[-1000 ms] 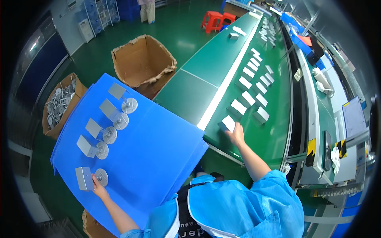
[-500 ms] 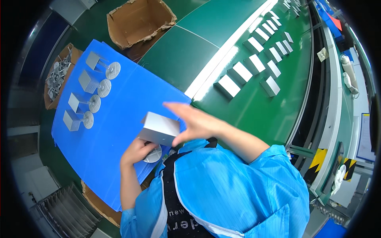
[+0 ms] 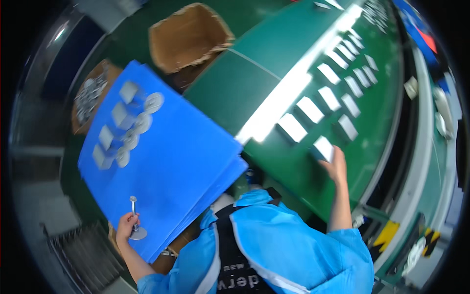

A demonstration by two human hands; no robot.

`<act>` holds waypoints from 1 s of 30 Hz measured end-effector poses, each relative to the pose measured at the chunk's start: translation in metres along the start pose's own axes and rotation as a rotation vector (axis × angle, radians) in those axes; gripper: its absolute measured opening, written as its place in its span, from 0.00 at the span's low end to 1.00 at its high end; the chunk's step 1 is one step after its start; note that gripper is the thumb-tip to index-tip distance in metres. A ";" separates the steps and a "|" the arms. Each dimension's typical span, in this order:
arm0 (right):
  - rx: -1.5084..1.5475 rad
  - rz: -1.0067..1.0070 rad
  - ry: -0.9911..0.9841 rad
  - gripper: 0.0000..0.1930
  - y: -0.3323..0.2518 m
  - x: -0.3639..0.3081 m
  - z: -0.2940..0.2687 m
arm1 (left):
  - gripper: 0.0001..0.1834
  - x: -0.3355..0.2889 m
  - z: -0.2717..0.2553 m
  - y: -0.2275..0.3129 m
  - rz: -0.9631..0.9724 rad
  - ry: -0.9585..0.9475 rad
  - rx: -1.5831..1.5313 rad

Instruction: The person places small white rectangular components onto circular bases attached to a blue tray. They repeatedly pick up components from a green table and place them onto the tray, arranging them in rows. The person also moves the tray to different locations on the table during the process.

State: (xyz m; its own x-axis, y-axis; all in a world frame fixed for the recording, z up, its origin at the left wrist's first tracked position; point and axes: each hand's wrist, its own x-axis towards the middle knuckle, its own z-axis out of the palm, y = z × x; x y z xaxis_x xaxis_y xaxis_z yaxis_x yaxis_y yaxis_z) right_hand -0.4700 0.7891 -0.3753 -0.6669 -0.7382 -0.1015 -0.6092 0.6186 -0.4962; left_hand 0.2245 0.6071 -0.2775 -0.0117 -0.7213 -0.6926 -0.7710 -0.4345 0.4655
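At the lower left of the blue sheet (image 3: 161,161), the fingers of my left hand (image 3: 126,228) are closed round a slim metal stand (image 3: 133,208). The stand is upright, with a round flat base at its foot and a small head on top. On the right, my right hand (image 3: 335,165) grips the side of a silver block (image 3: 323,148) at the near part of the green work surface (image 3: 289,169). Whether the block rests on that surface I cannot tell. Beyond it, further silver blocks (image 3: 293,127) lie in two slanting rows.
Several silver blocks (image 3: 122,116) paired with round-based stands (image 3: 143,122) are on the far left of the blue sheet. A carton of metal parts (image 3: 93,95) stands beyond them, and an open brown carton (image 3: 188,36) at the back. A pale rail (image 3: 411,171) borders the right.
The silver block has gone from above the blue sheet to the green surface in my right hand. My left hand has moved left and down with the stand. The view has shifted and blurred.
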 end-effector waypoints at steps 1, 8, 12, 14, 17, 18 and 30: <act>-0.004 0.048 0.024 0.36 0.008 0.003 0.009 | 0.14 -0.005 -0.023 -0.040 -0.084 0.085 0.099; -0.219 0.101 0.184 0.38 0.030 0.008 0.047 | 0.30 0.059 -0.037 -0.058 0.089 0.732 0.401; -0.234 0.109 0.231 0.36 0.015 0.011 0.041 | 0.32 0.152 -0.006 -0.022 0.253 0.834 0.163; -0.221 0.065 0.193 0.34 -0.011 0.009 0.032 | 0.29 0.195 -0.001 0.001 0.284 0.898 0.013; -0.221 -0.106 0.082 0.31 -0.078 -0.011 0.036 | 0.23 0.249 -0.006 0.029 0.349 0.891 -0.260; -0.204 -0.218 0.047 0.29 -0.103 -0.017 0.043 | 0.20 0.259 -0.009 0.030 0.357 0.863 -0.363; 0.209 -0.883 -0.548 0.45 -0.440 -0.141 0.188 | 0.09 0.111 0.038 -0.011 0.717 1.022 0.177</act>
State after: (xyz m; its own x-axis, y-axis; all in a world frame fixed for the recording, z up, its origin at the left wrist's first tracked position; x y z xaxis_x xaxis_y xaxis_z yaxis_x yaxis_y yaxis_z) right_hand -0.0265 0.5704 -0.3048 0.2927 -0.9560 0.0182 -0.6622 -0.2164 -0.7173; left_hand 0.2073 0.5526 -0.3800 -0.0262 -0.8857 0.4635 -0.8709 0.2478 0.4243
